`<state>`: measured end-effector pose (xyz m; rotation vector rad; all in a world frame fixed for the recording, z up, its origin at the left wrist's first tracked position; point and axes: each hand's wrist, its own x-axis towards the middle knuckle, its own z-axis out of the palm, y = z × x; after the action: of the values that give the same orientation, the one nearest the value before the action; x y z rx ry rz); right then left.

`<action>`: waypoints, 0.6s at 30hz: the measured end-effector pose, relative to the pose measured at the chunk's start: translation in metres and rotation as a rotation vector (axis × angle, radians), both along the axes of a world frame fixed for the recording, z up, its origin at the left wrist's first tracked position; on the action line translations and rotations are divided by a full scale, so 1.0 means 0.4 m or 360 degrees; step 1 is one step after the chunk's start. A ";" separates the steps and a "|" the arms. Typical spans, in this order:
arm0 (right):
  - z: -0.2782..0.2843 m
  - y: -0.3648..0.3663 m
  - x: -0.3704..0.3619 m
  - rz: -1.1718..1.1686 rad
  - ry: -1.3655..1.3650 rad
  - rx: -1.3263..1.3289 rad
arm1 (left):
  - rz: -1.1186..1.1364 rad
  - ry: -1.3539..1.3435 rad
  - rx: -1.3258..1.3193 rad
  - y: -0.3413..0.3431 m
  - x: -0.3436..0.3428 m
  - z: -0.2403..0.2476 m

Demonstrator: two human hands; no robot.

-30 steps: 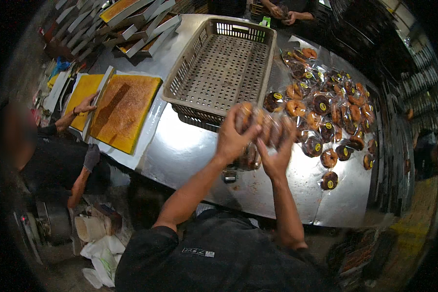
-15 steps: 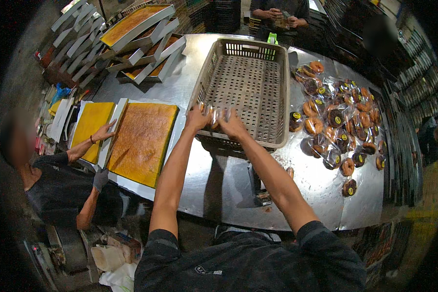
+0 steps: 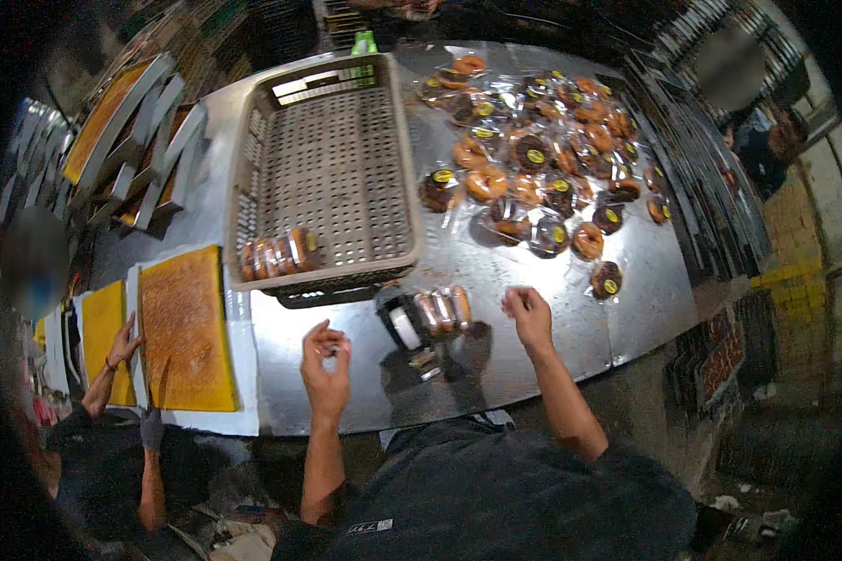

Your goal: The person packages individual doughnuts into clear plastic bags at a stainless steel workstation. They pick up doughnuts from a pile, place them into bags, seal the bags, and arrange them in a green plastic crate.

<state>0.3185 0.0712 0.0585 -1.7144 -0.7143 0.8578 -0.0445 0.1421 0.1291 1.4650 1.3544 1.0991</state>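
Note:
My left hand (image 3: 326, 372) hovers over the near part of the metal table, fingers loosely curled and apart, holding nothing. My right hand (image 3: 531, 320) is raised to the right, its fingers half bent, and nothing shows in it. Between the hands lies a short row of donuts (image 3: 444, 310) in clear wrap, beside a black device with a white patch (image 3: 404, 323) whose kind I cannot make out. Another wrapped row of donuts (image 3: 281, 254) sits in the near left corner of the grey plastic crate (image 3: 404, 159).
Many single bagged donuts (image 3: 533, 154) are spread at the right. A large sheet cake (image 3: 185, 327) lies at the left, where a co-worker's hand (image 3: 124, 341) rests near a metal strip. Stacked cake trays (image 3: 131, 140) stand behind; dark trays (image 3: 692, 178) line the right edge.
Both hands have left the crate, drawn back and moved apart; the wrapped donut row stays in its near corner. The view has turned right, showing the other row and black device.

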 end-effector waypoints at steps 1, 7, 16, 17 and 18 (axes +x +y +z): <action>-0.031 -0.070 0.043 -0.0028 -0.0186 -0.0180 | -0.0103 -0.0020 -0.0097 -0.037 0.050 0.004; 0.070 -0.208 0.120 -0.0021 -0.0348 -0.0254 | -0.0904 0.0204 0.0062 -0.075 0.414 0.053; -0.035 -0.162 0.616 -0.0130 -0.1505 -0.0901 | -0.1372 0.0312 0.0543 -0.131 0.910 0.052; -0.072 -0.165 0.641 -0.0248 -0.1598 -0.0503 | -0.1374 0.0332 0.0590 -0.153 0.927 0.019; -0.090 -0.173 0.642 -0.0313 -0.1693 -0.0468 | -0.1312 0.0311 0.0453 -0.173 0.943 -0.003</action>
<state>0.5752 0.0018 0.0225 -2.4471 -1.0999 -0.1781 0.3328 0.0728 0.1278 2.1075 0.5846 0.6200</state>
